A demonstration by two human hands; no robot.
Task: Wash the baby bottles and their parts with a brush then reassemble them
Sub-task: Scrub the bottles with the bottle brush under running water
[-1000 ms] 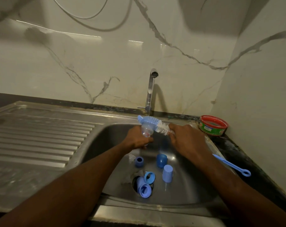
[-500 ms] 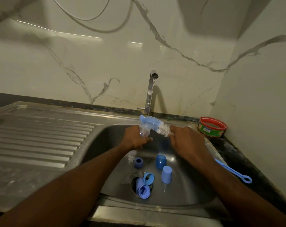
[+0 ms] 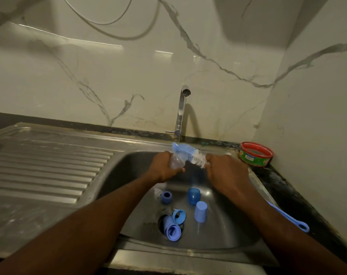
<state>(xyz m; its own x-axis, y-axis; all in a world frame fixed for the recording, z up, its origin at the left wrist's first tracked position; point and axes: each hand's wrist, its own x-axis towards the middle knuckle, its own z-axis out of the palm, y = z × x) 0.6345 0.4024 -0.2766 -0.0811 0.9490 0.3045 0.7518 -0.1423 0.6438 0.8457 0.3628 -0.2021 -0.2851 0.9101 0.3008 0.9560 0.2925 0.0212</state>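
By the sink (image 3: 238, 238) drain lie blue caps (image 3: 173, 232) and collars; farther in, a cup (image 3: 200, 211) stands inverted. Above them, the left hand (image 3: 164, 168) has its fingers wrapped round a clear bottle part (image 3: 175, 161), and the right hand (image 3: 226, 172) grips the bottle brush (image 3: 190, 154), its bristles against that part. Beyond stands the tap (image 3: 181, 112).

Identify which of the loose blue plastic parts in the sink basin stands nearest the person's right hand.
The translucent darker blue cup, upright just below the right hand; the pale blue cap sits farther toward the drain.
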